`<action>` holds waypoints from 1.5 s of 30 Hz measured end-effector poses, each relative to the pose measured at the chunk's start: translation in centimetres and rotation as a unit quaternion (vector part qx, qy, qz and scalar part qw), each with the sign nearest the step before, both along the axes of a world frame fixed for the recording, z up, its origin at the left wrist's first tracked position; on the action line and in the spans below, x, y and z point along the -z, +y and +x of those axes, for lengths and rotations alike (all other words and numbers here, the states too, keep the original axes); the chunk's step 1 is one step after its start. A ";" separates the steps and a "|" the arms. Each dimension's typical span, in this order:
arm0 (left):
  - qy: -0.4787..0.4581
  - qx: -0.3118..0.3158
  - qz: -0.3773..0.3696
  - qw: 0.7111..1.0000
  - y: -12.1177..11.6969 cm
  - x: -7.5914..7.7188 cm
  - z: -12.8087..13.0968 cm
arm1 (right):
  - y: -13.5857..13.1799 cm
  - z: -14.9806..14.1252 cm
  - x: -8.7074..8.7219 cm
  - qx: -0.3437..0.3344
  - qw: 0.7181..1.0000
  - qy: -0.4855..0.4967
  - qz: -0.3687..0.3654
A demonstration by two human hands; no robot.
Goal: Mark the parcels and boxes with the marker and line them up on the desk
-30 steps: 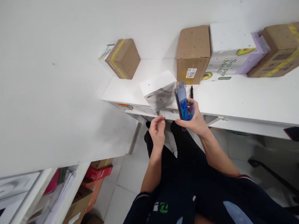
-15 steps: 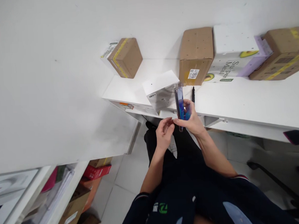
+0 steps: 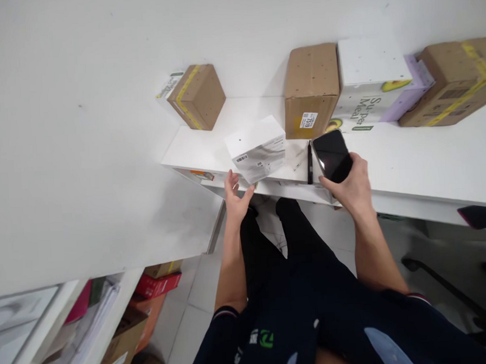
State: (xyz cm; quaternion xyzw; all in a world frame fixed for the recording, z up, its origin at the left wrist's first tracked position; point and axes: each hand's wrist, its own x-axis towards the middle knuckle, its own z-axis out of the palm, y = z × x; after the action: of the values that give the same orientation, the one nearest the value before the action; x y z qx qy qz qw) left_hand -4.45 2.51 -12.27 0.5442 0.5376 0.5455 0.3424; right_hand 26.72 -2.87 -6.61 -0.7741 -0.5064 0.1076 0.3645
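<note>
My right hand point(image 3: 351, 184) grips a smartphone point(image 3: 332, 154), its dark screen facing up, at the front part of the white desk point(image 3: 405, 162). Whether the phone touches the desk I cannot tell. Just left of the phone lies a black pen point(image 3: 309, 163). My left hand point(image 3: 236, 197) is empty, thumb and fingers apart, close to the lower left corner of a white box point(image 3: 259, 148) with a barcode label. That box sits at an angle near the desk's front edge.
Along the wall stand a small cardboard box point(image 3: 204, 97) with yellow tape, a taller carton point(image 3: 311, 91), a white Super Meal box point(image 3: 369, 99) and another taped carton point(image 3: 453, 84). A shelf point(image 3: 123, 302) with boxes is at lower left, a chair base point(image 3: 444, 291) at lower right.
My right hand has carried the phone rightward and turned it from edge-on to screen up. My left hand has moved left, away from the phone, toward the white box, its fingers spreading.
</note>
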 end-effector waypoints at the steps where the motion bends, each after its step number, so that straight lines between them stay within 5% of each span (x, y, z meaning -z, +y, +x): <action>1: 0.022 0.018 -0.012 1.000 0.8 0.2 -0.4 | 0.2 0.8 0.2 0.017 0.999 -0.037 -0.029; 8: 0.091 0.127 -0.047 0.987 5.0 0.1 -1.3 | 1.3 3.8 1.0 0.085 0.965 -0.160 -0.191; 19: 0.055 0.088 -0.044 0.994 4.8 0.2 -0.9 | 1.5 3.4 1.1 0.117 0.956 -0.136 -0.230; 23: 0.048 0.050 -0.021 0.997 5.8 -2.0 -1.6 | 0.6 2.9 1.8 0.107 0.968 -0.148 -0.171; 28: 0.256 -0.057 0.077 0.962 10.3 -7.2 -2.5 | -0.6 2.2 2.6 0.069 0.985 -0.155 -0.036; 31: 0.335 -0.087 0.054 0.937 14.3 -9.2 -1.9 | -0.9 1.0 3.2 0.013 0.988 -0.144 0.047; 37: 0.412 -0.172 -0.003 0.895 20.7 -9.7 0.1 | 0.3 -1.2 4.5 -0.081 0.980 -0.105 0.148; 45: 0.531 -0.182 0.019 0.827 24.8 -9.7 -0.6 | 2.7 -1.4 6.0 -0.094 0.974 -0.043 0.202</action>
State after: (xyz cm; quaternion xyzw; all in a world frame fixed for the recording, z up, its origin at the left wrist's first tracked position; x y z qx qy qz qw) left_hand -5.00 27.28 -2.53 0.6486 0.7152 0.2352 -0.1119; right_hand 25.32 -0.17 -12.61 -0.6372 -0.6034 0.0029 0.4794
